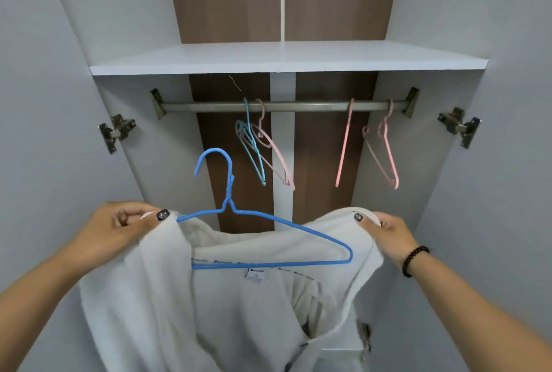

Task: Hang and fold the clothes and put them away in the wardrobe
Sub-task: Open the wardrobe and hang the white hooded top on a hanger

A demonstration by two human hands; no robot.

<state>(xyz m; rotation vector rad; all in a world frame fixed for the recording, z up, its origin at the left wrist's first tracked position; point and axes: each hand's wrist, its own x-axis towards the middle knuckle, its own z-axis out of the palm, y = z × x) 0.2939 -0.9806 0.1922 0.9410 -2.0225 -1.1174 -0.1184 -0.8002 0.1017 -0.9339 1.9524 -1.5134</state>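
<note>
A white fleecy garment (pixel 227 306) hangs in front of me with a blue wire hanger (pixel 268 234) partly inside its neck opening. The hanger's hook points up and left, below the metal rail (pixel 298 106) of the open wardrobe. My left hand (pixel 119 228) pinches the garment's left shoulder beside the hanger's left end. My right hand (pixel 385 232) pinches the right shoulder edge, above the hanger's right corner. A small label shows under the hanger's bottom bar.
On the rail hang a teal hanger (pixel 251 150) and three pink hangers (pixel 385 150), all bare. A white shelf (pixel 286 57) runs above the rail. Both wardrobe doors stand open, with hinges (pixel 116 132) on each side.
</note>
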